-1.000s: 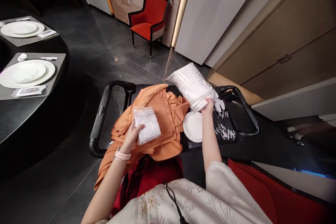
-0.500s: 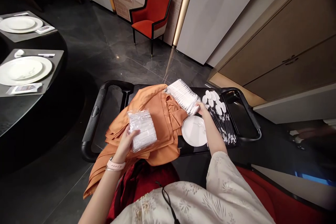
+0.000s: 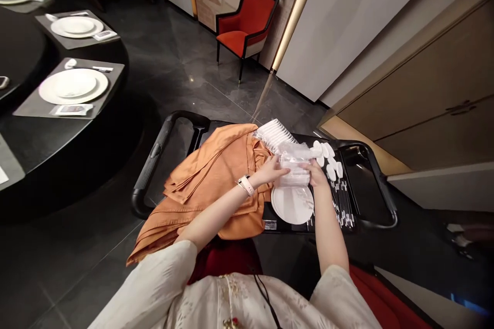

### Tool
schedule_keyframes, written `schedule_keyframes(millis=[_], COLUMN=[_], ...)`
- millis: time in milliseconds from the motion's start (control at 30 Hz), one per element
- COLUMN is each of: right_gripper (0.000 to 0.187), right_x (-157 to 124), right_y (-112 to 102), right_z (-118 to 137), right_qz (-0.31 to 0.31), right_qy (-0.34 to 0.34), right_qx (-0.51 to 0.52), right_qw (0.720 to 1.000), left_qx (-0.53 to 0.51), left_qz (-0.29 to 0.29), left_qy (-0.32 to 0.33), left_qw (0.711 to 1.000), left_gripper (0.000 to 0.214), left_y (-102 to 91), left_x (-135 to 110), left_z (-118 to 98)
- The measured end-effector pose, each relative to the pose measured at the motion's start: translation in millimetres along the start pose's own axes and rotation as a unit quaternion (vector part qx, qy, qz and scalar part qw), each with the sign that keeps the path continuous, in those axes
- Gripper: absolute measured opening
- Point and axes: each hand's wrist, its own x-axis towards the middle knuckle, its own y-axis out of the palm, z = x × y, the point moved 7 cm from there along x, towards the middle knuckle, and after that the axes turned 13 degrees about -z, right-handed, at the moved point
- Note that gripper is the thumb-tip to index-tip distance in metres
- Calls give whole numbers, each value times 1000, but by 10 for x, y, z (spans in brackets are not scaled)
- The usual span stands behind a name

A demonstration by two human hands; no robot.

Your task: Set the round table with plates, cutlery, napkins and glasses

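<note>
Dark table (image 3: pixel 50 136), sachet (image 3: pixel 73 110) print illegible; packet (image 3: pixel 294 179) in hands (image 3: pixel 275 170) (image 3: pixel 318 176)

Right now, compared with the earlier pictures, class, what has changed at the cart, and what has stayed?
The left hand has carried the small clear packet rightward from over the orange cloths; the right hand now holds it too. The right hand lowered and released the larger pack. Cloths, white plates and chopsticks stayed put.

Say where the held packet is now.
In the head view, the packet is right of centre, between the left hand and right hand, with the orange cloth to its left.
</note>
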Motion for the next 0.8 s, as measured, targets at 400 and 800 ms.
schedule_keyframes(millis=[400,800], right_gripper=[39,32], right_x=[422,-1518], right_y=[-402,2912], right_z=[137,-978], right_qz=[-144,207], right_qy=[-123,44], right_qx=[-25,22], right_qw=[982,977], left_qx=[305,6], left_qz=[-273,-162], left_qy=[-54,-120], left_qw=[911,979], left_gripper=[10,42], left_y=[-2804,-2591], left_x=[-422,-370], left_z=[475,114])
